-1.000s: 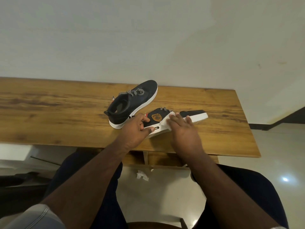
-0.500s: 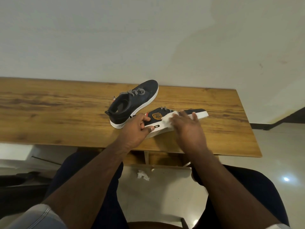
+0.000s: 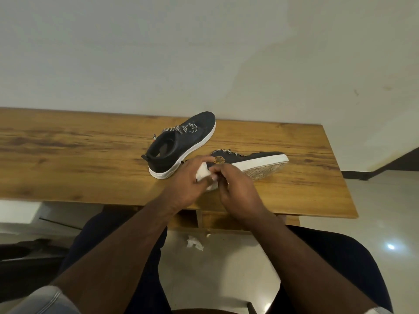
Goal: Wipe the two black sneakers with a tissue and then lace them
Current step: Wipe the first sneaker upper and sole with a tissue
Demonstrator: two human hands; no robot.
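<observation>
Two black sneakers with white soles lie on the wooden table (image 3: 68,155). The far sneaker (image 3: 181,141) stands upright, toe toward the wall, with loose checkered laces on top. The near sneaker (image 3: 254,163) is tipped on its side, sole facing me, toe to the right. My left hand (image 3: 188,180) grips its heel end. My right hand (image 3: 235,189) presses a white tissue (image 3: 204,175) against the heel, right beside the left hand. The heel itself is hidden under both hands.
A crumpled white tissue (image 3: 194,242) lies on the tiled floor under the table. The table's front edge runs just below my hands, and its right end sits near a dark doorway. A plain wall stands close behind the table.
My right hand has slid the tissue left along the near sneaker from its middle to the heel. The toe and sole are now uncovered. The left hand has stayed on the heel.
</observation>
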